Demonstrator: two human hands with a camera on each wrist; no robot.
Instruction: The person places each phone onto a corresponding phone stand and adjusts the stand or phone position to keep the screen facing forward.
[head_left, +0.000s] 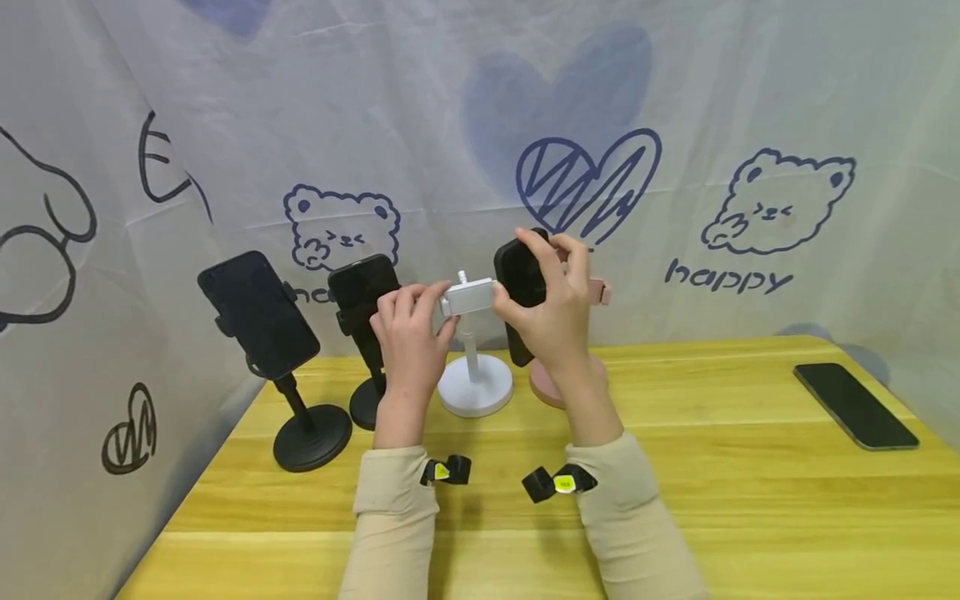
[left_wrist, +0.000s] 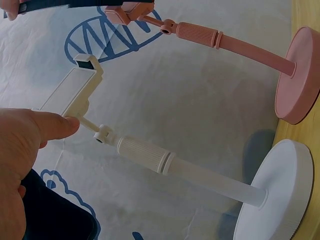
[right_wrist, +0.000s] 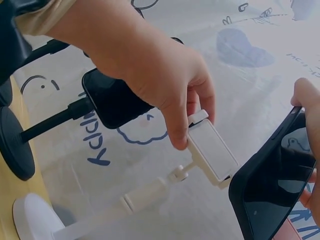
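My left hand (head_left: 408, 337) pinches the left end of the pale clamp (head_left: 469, 297) on top of a white phone stand (head_left: 476, 392). In the left wrist view the thumb presses beside the clamp's (left_wrist: 70, 92) lower edge. The stand's round base is on the table. To the right, my right hand (head_left: 558, 317) grips a dark phone (head_left: 517, 271) by its edges, just beside the clamp. The phone (right_wrist: 272, 187) tilts with its screen showing in the right wrist view. Behind it stands a pink phone stand (left_wrist: 245, 52), its clamp partly hidden.
Two black stands hold phones on the left, a nearer phone (head_left: 258, 312) and a farther phone (head_left: 365, 287). Another phone (head_left: 855, 406) lies flat on the wooden table (head_left: 720, 500) at the right. A printed cloth (head_left: 450, 108) hangs behind and at the left.
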